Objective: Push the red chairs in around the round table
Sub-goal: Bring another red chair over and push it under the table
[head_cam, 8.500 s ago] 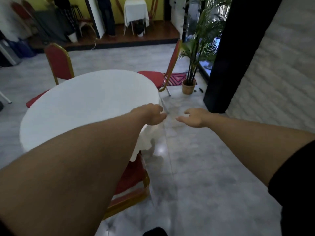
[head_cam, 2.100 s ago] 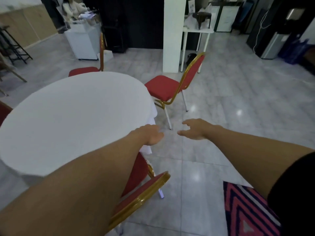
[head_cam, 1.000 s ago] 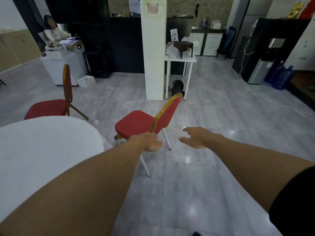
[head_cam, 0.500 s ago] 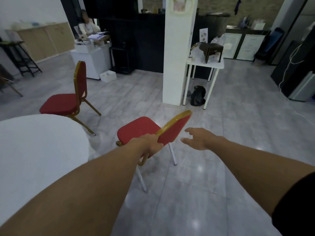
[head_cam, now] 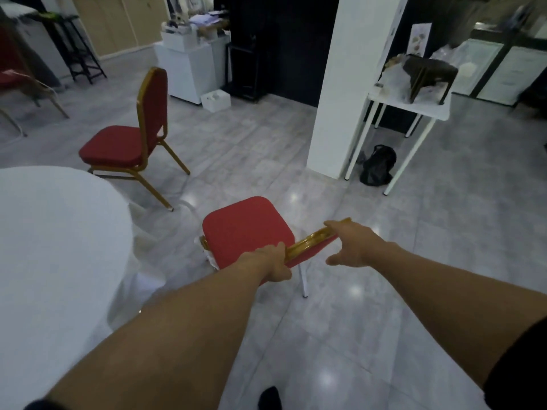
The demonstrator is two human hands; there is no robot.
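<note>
A red chair with a gold frame stands just ahead of me, its seat facing the round white-clothed table at the left, a gap of floor between them. My left hand is closed over the left end of its gold back rail. My right hand rests on the right end of the rail, fingers over the top, thumb spread below. A second red chair stands farther back left, pulled away from the table.
A white pillar rises behind the near chair, with a small white side table and a black bag beside it. A white counter stands at the back. Grey tiled floor lies to the right.
I have stepped closer to the near chair. My left hand has settled its grip on the back rail, and my right hand has come down from mid-air onto the rail's right end.
</note>
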